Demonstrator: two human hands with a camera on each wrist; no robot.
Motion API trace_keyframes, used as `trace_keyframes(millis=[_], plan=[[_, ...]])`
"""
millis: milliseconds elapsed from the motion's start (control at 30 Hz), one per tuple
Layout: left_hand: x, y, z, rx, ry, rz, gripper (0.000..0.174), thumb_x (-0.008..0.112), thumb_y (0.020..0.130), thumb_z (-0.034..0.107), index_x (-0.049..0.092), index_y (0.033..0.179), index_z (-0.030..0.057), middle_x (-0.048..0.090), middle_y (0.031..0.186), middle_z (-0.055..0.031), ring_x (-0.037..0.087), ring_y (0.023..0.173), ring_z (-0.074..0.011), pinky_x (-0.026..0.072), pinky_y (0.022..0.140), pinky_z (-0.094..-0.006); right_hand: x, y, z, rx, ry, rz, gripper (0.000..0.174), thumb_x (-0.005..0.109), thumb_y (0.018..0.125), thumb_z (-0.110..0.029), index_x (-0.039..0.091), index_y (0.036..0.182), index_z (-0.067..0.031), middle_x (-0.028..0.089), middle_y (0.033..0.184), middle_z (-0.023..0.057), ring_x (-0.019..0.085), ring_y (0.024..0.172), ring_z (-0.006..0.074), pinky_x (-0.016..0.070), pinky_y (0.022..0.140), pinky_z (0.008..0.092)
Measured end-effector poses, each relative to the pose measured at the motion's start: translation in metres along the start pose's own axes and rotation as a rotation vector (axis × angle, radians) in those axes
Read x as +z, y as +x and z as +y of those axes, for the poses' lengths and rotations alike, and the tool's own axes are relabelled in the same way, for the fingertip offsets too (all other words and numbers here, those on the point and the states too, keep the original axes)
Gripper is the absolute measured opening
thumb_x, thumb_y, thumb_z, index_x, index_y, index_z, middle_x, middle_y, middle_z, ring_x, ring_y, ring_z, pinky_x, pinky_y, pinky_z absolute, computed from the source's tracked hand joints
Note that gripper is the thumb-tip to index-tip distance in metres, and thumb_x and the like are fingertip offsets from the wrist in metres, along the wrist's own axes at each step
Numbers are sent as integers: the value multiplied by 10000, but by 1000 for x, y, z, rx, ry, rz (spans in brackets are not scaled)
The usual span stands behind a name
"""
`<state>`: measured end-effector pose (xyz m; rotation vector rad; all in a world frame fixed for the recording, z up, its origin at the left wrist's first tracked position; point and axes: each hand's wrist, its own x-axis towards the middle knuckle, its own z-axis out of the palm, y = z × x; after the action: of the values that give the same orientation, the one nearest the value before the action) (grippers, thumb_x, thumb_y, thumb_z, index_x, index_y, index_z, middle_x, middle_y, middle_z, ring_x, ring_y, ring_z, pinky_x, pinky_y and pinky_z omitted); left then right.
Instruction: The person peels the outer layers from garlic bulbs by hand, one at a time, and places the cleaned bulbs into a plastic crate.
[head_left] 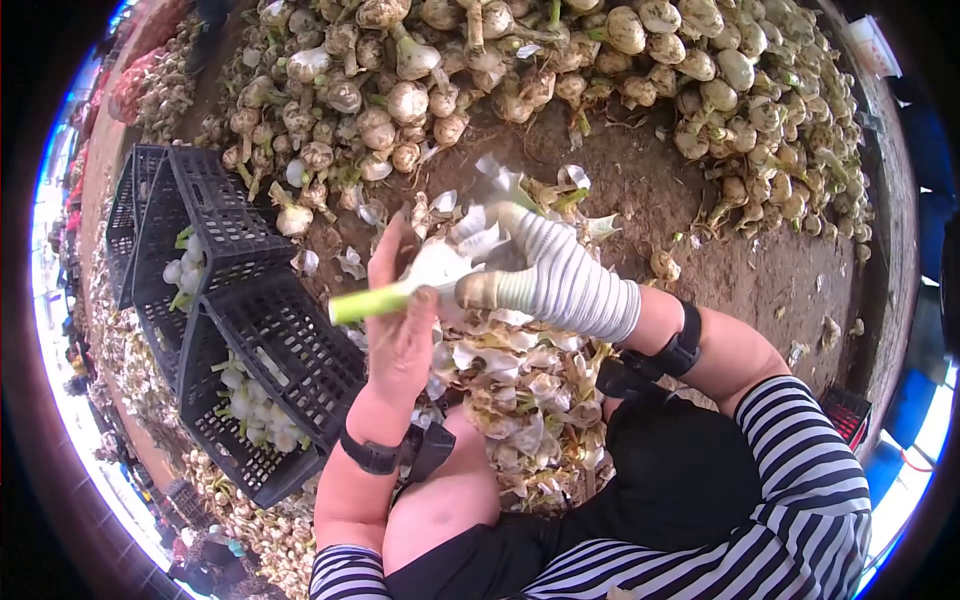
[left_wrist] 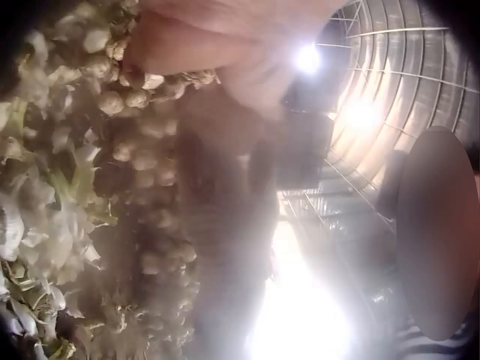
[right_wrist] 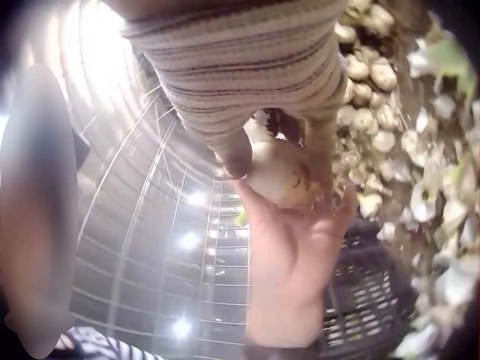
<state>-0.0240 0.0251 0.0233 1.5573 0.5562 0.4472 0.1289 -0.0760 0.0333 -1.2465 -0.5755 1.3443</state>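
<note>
A white garlic bulb (head_left: 438,265) with a thick green stem (head_left: 370,303) lies in the bare left hand (head_left: 402,325), its thumb across the base of the stem. The right hand (head_left: 560,268), in a striped glove, has thumb and fingers around the bulb's other side. Blurred pale skins stand between the hands. In the right wrist view, gloved fingers (right_wrist: 251,82) grip the bulb (right_wrist: 276,174) above the left palm (right_wrist: 292,255). The left wrist view has the left hand (left_wrist: 225,41) at the top and the blurred glove (left_wrist: 232,232) below; the bulb is hidden there.
Black plastic crates (head_left: 275,355) stand at the left, some holding peeled white bulbs (head_left: 258,405). Unpeeled garlic (head_left: 600,50) is heaped across the back and right. Loose skins (head_left: 520,385) cover the ground below the hands. A wooden edge (head_left: 885,200) runs along the right.
</note>
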Motion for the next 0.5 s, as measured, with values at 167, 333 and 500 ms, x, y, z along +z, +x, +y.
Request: trace_keyframes(millis=[167,333,500], plan=[[-1,-3,2,-347,-595,175,474,474,941,270,362,1329,23,539,1190,-102,566,1024,-194,511,829,-350,-8,12,0,-306,-132,142,190,668,806,-132,570,924,-20,598,883,69,589,774,148,504,651,272],[-5,-6,1,-293,-757,167,428,441,955,238,372,1326,36,524,1221,-106,552,1069,-202,506,851,-366,-39,27,13,-338,-159,494,332,622,811,-78,540,1118,16,605,820,46,602,763,148,505,695,251],[2,-3,0,-283,-623,211,433,461,949,220,374,1322,18,526,1223,-108,562,1044,-189,513,806,-323,-10,5,4,-439,-385,197,429,712,744,-210,578,1110,-32,597,778,91,611,720,186,482,657,279]])
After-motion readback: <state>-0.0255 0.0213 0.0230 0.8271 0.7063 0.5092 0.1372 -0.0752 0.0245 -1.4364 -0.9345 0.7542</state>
